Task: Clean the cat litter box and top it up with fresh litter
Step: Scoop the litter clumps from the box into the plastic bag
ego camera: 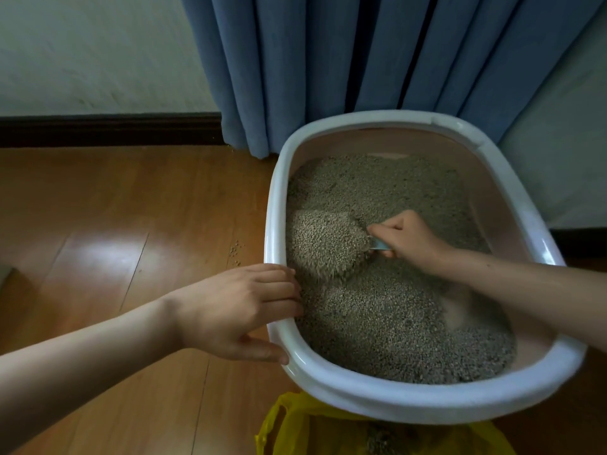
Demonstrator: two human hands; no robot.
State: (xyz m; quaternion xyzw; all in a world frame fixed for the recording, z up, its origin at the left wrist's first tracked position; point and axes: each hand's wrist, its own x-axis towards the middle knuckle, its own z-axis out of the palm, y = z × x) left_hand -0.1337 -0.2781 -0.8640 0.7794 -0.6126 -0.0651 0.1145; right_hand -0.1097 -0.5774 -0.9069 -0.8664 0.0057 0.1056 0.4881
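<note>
From the head camera, looking down: a glossy wooden floor (108,224) of orange-brown planks fills the left half of the frame, with a pale glare patch on it left of centre. Across the upper left runs a pale wall (98,50) above a dark skirting board (108,131). Blue pleated curtains (377,60) hang from the top centre to the upper right, their hem reaching the floor just behind an oval litter box (437,402), which sits in the right half of the frame. The box has a white rim and pinkish inner walls and holds grey-beige pellet litter (394,326). A few stray pellets (236,249) lie on the floor just left of the box. The left hand (236,310) comes in from the lower left and grips the box's left rim, fingers curled over into the box and thumb pressed to the outer side. The right hand (410,239) reaches in from the right edge, fist closed around the pale blue handle of a scoop (331,244), whose head is heaped with litter above the litter bed. At the bottom centre, a yellow plastic bag (315,431) lies on the floor, partly tucked under the box's near rim.
</note>
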